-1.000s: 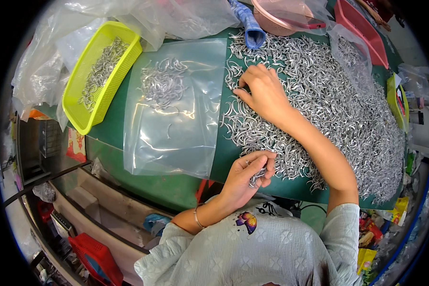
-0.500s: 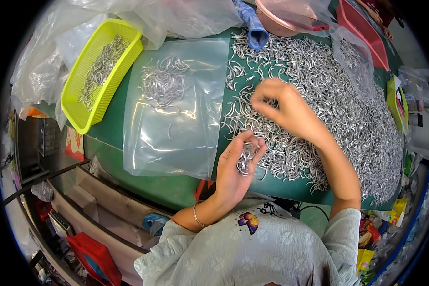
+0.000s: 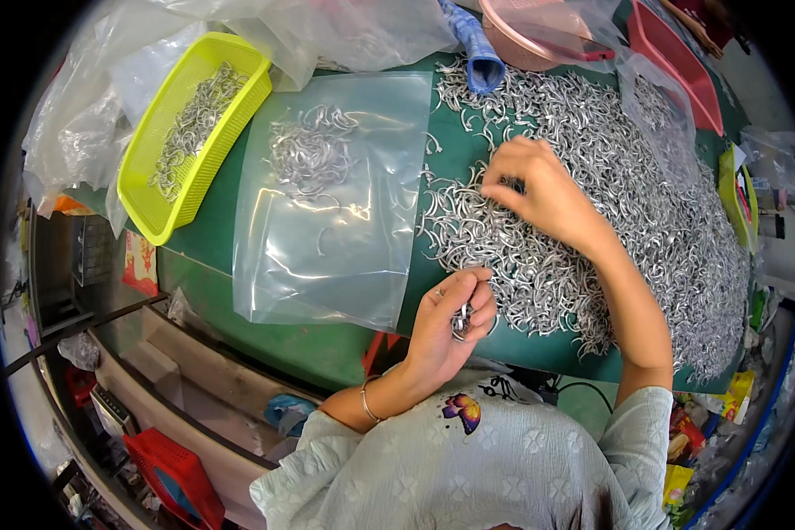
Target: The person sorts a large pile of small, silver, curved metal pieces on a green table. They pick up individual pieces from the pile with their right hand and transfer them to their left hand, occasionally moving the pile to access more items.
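A broad pile of small curved silver metal pieces (image 3: 583, 291) covers the right part of the green table (image 3: 300, 353). My left hand (image 3: 450, 327) is closed at the pile's near left edge, with some of these pieces showing between its curled fingers. My right hand (image 3: 543, 190) is over the pile's left side, fingers bent down and together; whatever is in them is hidden. Left of the pile lies a clear plastic bag (image 3: 283, 265) flat on the table, with a cluster of similar curved pieces (image 3: 309, 155) at its upper part.
A yellow-green basket (image 3: 190, 212) with more silver pieces stands at the far left. Beyond the pile are a blue cloth tube (image 3: 483, 71), a pink basin (image 3: 521, 53) and a red tray (image 3: 680, 71). Crumpled clear plastic (image 3: 371, 35) covers the back. Another person's arm (image 3: 693, 26) shows at far right.
My left hand has closed over its pieces and drawn slightly nearer. My right hand has shifted slightly right; the loose pieces by the pile's far left edge have thinned, baring green table.
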{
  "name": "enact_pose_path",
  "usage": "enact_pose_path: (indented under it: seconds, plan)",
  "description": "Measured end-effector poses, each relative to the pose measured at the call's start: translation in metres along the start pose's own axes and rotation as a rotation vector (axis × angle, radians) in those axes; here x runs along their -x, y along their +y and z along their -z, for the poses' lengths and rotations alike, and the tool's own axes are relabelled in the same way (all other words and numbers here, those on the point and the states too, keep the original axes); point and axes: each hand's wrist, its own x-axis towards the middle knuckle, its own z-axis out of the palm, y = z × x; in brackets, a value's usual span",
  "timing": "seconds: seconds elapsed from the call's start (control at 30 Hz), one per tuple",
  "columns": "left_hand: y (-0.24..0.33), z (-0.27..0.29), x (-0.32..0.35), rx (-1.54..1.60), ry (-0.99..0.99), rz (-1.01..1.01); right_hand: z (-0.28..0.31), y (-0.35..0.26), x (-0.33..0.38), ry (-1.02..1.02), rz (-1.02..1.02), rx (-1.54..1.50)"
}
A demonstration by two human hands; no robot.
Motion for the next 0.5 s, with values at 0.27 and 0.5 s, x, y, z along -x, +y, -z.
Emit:
enact_pose_path:
  seconds: [0.27,0.5]
  plan:
    - [-0.003,0.0,0.002,-0.05,-0.006,0.045,-0.044,-0.003,-0.021,0.215,0.074,0.054]
    - [-0.001,0.001,0.004,-0.02,0.008,0.009,-0.031,-0.009,-0.015,0.185,-0.013,0.009]
